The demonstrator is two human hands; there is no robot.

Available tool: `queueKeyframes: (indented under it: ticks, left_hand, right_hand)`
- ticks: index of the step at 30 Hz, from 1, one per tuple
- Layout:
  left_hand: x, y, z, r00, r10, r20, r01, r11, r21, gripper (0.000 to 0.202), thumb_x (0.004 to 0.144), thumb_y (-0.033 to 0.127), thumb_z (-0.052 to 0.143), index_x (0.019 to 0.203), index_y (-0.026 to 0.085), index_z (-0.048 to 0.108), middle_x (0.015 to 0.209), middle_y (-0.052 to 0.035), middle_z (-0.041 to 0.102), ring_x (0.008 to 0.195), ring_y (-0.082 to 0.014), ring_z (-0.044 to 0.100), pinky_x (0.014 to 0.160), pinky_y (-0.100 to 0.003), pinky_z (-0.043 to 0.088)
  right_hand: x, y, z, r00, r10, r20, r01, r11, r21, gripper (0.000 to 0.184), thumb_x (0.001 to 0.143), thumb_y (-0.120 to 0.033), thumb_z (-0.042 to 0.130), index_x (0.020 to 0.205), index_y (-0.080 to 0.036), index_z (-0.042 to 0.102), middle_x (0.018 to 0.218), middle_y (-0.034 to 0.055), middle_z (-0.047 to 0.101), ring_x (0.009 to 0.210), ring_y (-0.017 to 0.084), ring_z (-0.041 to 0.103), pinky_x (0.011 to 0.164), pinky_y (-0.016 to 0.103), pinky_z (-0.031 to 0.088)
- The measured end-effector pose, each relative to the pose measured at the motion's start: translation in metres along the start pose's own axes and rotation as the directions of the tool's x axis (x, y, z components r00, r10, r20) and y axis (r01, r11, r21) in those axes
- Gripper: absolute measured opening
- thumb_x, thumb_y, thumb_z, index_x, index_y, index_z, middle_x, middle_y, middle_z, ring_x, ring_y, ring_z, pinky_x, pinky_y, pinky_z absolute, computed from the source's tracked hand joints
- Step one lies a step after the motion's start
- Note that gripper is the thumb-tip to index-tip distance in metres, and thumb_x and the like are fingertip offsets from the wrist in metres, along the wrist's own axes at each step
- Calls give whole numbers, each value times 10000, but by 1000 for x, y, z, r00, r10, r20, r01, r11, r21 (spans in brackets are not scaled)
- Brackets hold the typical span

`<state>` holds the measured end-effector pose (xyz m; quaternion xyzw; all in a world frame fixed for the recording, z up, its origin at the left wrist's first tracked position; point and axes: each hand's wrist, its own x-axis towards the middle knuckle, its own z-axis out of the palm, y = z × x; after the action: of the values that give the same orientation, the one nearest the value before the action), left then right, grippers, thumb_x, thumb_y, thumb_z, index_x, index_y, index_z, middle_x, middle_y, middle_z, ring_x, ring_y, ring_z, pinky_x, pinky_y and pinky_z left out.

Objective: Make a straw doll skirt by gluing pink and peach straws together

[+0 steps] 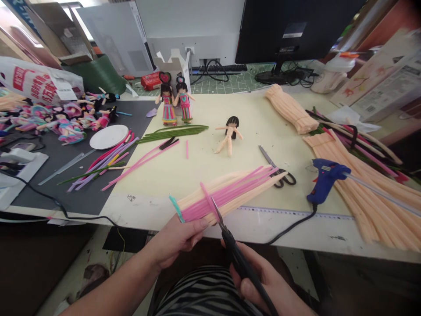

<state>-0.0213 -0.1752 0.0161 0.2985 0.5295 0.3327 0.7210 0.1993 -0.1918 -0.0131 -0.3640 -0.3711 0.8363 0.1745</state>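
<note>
My left hand (pixel 182 237) is closed around the near end of a flat bundle of pipe cleaners (pixel 226 193), pink in the middle and peach along the sides. A turquoise strip (pixel 176 209) crosses the bundle's left end. A single pink pipe cleaner (pixel 209 199) lies slantwise over the bundle. My right hand (pixel 256 276) grips black-handled scissors (pixel 238 254), whose blades meet the slanting pink piece near my left thumb. Beyond the bundle, a small peach doll (pixel 229 137) with black hair lies on the pale sheet. A second pair of scissors (pixel 276 169) lies partly behind the bundle's tip.
A blue glue gun (pixel 325 180) with its cord stands at the right, beside peach pipe cleaner bundles (pixel 362 197). Two dressed dolls (pixel 176 101) stand at the back. Left are more dolls (pixel 66 125), a white plate (pixel 109 137) and loose coloured pipe cleaners (pixel 105 164). A ruler (pixel 296 213) borders the front.
</note>
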Motion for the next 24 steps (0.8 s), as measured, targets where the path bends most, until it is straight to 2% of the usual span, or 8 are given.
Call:
queueKeyframes:
  ticks: [5, 15, 24]
  left_hand:
    - [2, -3, -1, 999, -27, -19, 27, 999, -34, 375, 793, 521, 615, 773, 155, 535, 483, 85, 346, 407, -27, 185, 396, -185, 66]
    - [3, -9, -1, 997, 21, -74, -25, 998, -60, 462, 820, 565, 559, 642, 148, 468, 452, 68, 394, 373, -17, 224, 387, -184, 110]
    - [3, -8, -1, 995, -21, -98, 6, 989, -147, 377, 809, 502, 613, 728, 156, 486, 473, 85, 385, 391, -18, 212, 399, -173, 79]
  right_hand:
    - [2, -1, 1, 1000, -5, -5, 5, 1000, -9, 858, 605, -625, 746, 1300, -181, 509, 695, -27, 465, 570, 90, 337, 514, 224, 254]
    - [1, -2, 0, 999, -53, -6, 53, 999, -13, 762, 683, -610, 704, 1276, -169, 518, 624, -47, 442, 543, 84, 350, 513, 228, 275]
    - [0, 3, -4, 997, -56, -49, 52, 996, -72, 765, 696, -623, 680, 1285, -164, 513, 633, -44, 436, 509, 76, 345, 483, 224, 268]
